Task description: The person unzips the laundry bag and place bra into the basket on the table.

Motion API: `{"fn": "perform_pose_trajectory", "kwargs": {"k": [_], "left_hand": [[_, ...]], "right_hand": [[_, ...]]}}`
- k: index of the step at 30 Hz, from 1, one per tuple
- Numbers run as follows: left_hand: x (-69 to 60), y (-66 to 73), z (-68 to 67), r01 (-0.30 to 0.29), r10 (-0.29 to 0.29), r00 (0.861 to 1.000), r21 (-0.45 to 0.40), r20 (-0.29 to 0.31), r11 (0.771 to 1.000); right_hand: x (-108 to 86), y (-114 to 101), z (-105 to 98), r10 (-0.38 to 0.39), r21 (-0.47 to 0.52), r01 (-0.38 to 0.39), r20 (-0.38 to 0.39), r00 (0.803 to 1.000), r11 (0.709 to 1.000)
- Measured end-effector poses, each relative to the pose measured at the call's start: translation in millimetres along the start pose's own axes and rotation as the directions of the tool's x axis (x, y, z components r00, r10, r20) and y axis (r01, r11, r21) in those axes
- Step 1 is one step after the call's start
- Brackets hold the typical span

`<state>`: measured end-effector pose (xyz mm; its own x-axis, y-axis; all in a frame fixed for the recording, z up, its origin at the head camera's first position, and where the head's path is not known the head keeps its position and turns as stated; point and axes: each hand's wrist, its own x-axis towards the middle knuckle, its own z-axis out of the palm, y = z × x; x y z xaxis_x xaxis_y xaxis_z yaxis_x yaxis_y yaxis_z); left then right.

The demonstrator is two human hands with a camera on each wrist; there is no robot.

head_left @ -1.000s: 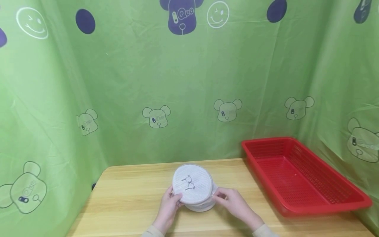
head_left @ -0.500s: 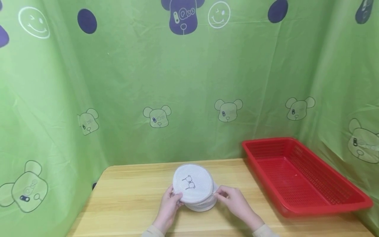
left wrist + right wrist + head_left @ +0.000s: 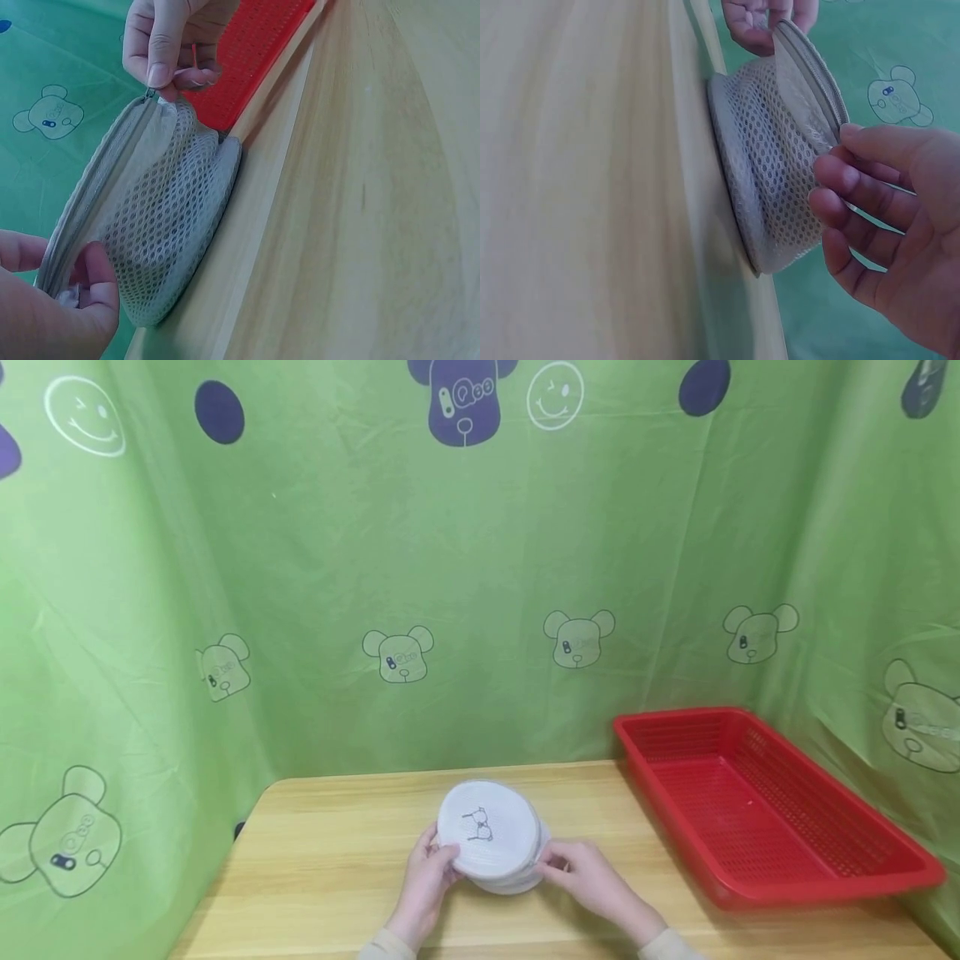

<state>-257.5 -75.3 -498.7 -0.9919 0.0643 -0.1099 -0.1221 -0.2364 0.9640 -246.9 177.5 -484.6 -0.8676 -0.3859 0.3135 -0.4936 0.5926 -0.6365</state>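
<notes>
A round white mesh laundry bag (image 3: 487,831) stands on the wooden table, its flat top tilted and bearing a small dark line drawing. My left hand (image 3: 427,878) grips the rim on the left, thumb on top and fingers beneath. On the right side, my right hand (image 3: 592,878) pinches the zipper pull (image 3: 151,94) between thumb and index finger. A grey zipper (image 3: 88,191) follows the rim, seen in the left wrist view. Below it, the mesh side wall (image 3: 769,150) slumps in folds down to the base. Whatever lies inside the bag cannot be made out.
A red perforated plastic basket (image 3: 780,827) stands on the right of the wooden table (image 3: 330,860). Green curtain (image 3: 480,552) with bear prints hangs behind and along both sides.
The right hand has shifted slightly toward the table's front and left with the zipper pull. The bag's top has dipped a little. The left hand keeps its grip with barely any movement.
</notes>
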Motion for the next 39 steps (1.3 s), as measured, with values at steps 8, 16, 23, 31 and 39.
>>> {"fn": "perform_pose_trajectory", "kwargs": {"k": [8,16,23,31,39], "left_hand": [[-0.3,3.6,2.1,0.002,-0.002,1.000,-0.012,-0.016,1.000],[-3.0,2.3,2.8,-0.017,0.017,1.000,-0.008,0.009,1.000],[-5.2,2.3,6.0,-0.030,0.031,0.999,-0.016,0.009,0.999],[-5.4,1.0,9.6,-0.058,0.056,0.997,0.037,0.049,0.998],[-5.4,0.3,11.3,-0.064,0.061,0.995,0.035,0.082,0.997]], "right_hand": [[0.5,-7,9,-0.022,0.046,0.020,0.044,0.999,0.999],[-1.5,-11,20,-0.044,0.056,0.042,0.041,0.998,0.998],[-2.2,-20,27,-0.031,0.059,0.029,0.034,0.999,0.998],[-3.8,-31,32,-0.030,0.062,0.029,0.017,0.999,0.998],[-4.4,-33,34,-0.055,0.052,0.056,-0.015,0.998,0.997]]}}
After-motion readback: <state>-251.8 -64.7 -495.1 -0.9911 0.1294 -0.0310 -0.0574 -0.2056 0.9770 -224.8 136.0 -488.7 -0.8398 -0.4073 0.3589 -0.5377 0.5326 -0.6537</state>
